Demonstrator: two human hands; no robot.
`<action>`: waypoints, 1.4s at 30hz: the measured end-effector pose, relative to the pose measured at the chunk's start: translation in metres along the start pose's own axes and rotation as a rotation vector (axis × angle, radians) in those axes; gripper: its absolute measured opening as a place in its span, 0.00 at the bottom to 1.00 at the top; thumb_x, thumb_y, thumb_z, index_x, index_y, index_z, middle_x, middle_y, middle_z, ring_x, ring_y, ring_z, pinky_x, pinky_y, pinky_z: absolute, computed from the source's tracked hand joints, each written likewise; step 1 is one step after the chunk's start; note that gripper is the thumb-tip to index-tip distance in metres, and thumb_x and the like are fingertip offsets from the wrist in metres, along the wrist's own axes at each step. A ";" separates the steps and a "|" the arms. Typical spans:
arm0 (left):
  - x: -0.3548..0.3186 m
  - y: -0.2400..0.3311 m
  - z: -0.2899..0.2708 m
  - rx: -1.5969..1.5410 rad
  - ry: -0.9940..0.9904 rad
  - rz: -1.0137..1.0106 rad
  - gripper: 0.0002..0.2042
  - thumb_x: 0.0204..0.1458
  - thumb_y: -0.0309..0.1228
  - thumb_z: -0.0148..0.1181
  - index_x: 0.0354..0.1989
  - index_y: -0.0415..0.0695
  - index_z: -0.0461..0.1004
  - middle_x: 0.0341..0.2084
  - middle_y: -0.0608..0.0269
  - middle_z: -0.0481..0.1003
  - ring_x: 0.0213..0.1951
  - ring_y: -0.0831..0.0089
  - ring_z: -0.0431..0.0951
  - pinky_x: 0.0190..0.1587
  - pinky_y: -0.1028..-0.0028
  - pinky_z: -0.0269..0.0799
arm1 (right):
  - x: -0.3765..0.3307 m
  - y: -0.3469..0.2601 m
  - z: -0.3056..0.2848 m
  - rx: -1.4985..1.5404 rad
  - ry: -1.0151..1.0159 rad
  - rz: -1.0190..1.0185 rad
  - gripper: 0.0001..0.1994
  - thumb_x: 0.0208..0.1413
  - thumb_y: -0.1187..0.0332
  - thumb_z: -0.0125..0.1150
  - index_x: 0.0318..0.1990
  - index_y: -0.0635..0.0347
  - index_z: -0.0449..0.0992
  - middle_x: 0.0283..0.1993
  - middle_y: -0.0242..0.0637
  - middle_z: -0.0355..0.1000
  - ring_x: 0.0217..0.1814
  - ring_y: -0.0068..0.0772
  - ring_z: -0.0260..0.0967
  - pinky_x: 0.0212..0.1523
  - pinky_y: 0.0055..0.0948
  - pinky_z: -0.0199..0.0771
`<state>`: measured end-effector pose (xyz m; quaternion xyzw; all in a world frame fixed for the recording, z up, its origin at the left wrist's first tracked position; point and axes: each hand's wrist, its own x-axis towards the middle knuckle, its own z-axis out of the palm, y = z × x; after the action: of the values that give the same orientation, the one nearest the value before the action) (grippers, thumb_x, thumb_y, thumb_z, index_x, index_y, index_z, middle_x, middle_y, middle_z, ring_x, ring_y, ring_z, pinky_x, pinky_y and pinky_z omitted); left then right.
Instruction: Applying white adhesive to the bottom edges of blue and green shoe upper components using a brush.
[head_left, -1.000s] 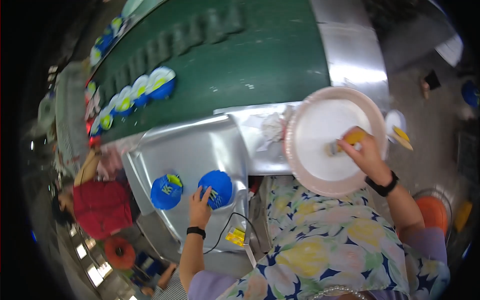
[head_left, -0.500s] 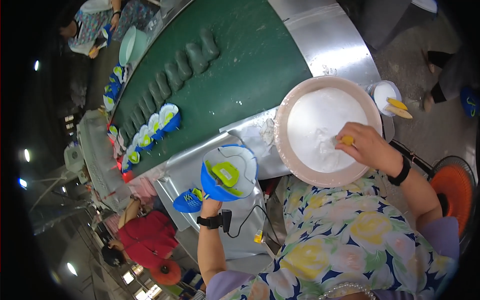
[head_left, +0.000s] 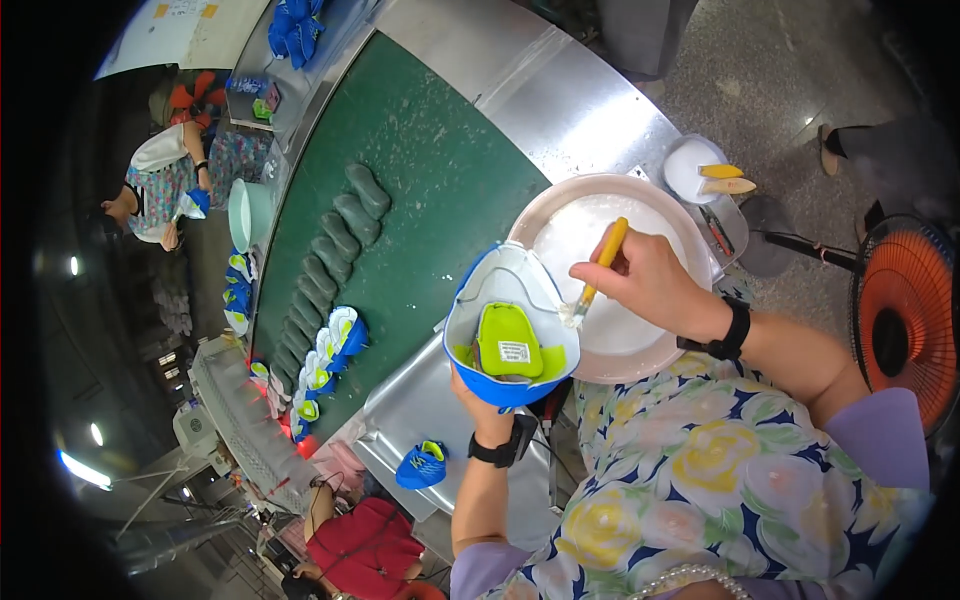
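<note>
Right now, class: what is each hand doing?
Left hand: closed, holding the blue shoe upper from below.
Right hand: closed on the yellow-handled brush, bristles at the upper's rim.

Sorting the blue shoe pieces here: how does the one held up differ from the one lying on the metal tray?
The held blue shoe piece is raised in the left hand, its white and lime-green inside facing up; the blue shoe piece on the metal tray lies untouched. The held one is met by the yellow-handled brush in the right hand; nothing touches the other. Both are blue with lime-green.
</note>
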<state>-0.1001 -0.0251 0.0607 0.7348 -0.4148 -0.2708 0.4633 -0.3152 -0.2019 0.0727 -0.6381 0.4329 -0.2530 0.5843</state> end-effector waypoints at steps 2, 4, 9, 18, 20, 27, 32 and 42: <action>0.003 0.002 0.008 0.118 0.028 0.061 0.19 0.59 0.27 0.51 0.59 0.35 0.66 0.53 0.51 0.72 0.52 0.64 0.76 0.55 0.67 0.71 | -0.007 -0.001 -0.001 0.114 -0.031 0.147 0.17 0.54 0.60 0.67 0.30 0.68 0.73 0.25 0.40 0.74 0.25 0.28 0.72 0.27 0.27 0.70; 0.009 0.003 0.014 0.186 0.057 0.265 0.19 0.57 0.27 0.56 0.57 0.35 0.68 0.51 0.48 0.74 0.50 0.59 0.77 0.55 0.66 0.71 | -0.010 0.000 -0.001 0.166 -0.057 0.179 0.17 0.54 0.59 0.67 0.30 0.68 0.73 0.24 0.38 0.73 0.25 0.26 0.72 0.27 0.25 0.69; 0.029 0.017 0.022 0.435 0.099 0.598 0.20 0.55 0.26 0.59 0.57 0.38 0.69 0.50 0.45 0.75 0.52 0.55 0.76 0.55 0.65 0.71 | -0.014 -0.006 -0.006 0.278 -0.133 0.233 0.16 0.54 0.60 0.67 0.31 0.68 0.74 0.24 0.35 0.73 0.25 0.20 0.69 0.26 0.22 0.68; 0.021 -0.011 0.009 -0.690 -0.234 -0.679 0.22 0.59 0.30 0.55 0.62 0.41 0.64 0.53 0.57 0.73 0.51 0.66 0.76 0.55 0.66 0.72 | 0.013 0.004 -0.030 0.166 -0.120 -0.319 0.10 0.53 0.67 0.68 0.35 0.61 0.75 0.33 0.35 0.75 0.31 0.29 0.74 0.32 0.25 0.71; 0.009 -0.013 0.020 -1.005 -0.323 -0.881 0.23 0.61 0.35 0.54 0.63 0.42 0.63 0.52 0.57 0.73 0.51 0.67 0.76 0.55 0.66 0.73 | 0.017 0.007 -0.021 0.197 -0.162 -0.407 0.10 0.53 0.66 0.68 0.36 0.60 0.74 0.34 0.35 0.75 0.33 0.30 0.74 0.34 0.26 0.71; 0.001 0.002 0.044 -1.044 -0.394 -1.013 0.25 0.62 0.43 0.52 0.63 0.43 0.63 0.53 0.56 0.73 0.52 0.67 0.76 0.55 0.64 0.74 | 0.036 0.000 0.002 0.114 -0.320 -0.799 0.11 0.54 0.64 0.65 0.38 0.59 0.72 0.33 0.39 0.73 0.34 0.43 0.73 0.36 0.33 0.73; 0.023 0.011 0.030 -0.921 -0.383 -0.862 0.25 0.62 0.43 0.51 0.63 0.43 0.63 0.54 0.55 0.72 0.52 0.66 0.76 0.55 0.64 0.74 | 0.043 -0.003 -0.033 -0.144 -0.490 -0.414 0.11 0.53 0.64 0.66 0.33 0.59 0.71 0.31 0.41 0.73 0.31 0.44 0.73 0.34 0.34 0.71; 0.036 0.035 0.024 -0.705 -0.296 -0.524 0.26 0.62 0.45 0.50 0.64 0.42 0.62 0.55 0.52 0.71 0.52 0.63 0.76 0.53 0.62 0.76 | 0.048 -0.014 -0.017 -0.076 -0.300 -0.679 0.11 0.54 0.64 0.66 0.34 0.59 0.70 0.31 0.41 0.71 0.31 0.44 0.72 0.33 0.35 0.71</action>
<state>-0.1131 -0.0744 0.0821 0.5658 -0.1596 -0.6053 0.5366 -0.3016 -0.2521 0.0808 -0.7965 0.1151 -0.3199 0.5000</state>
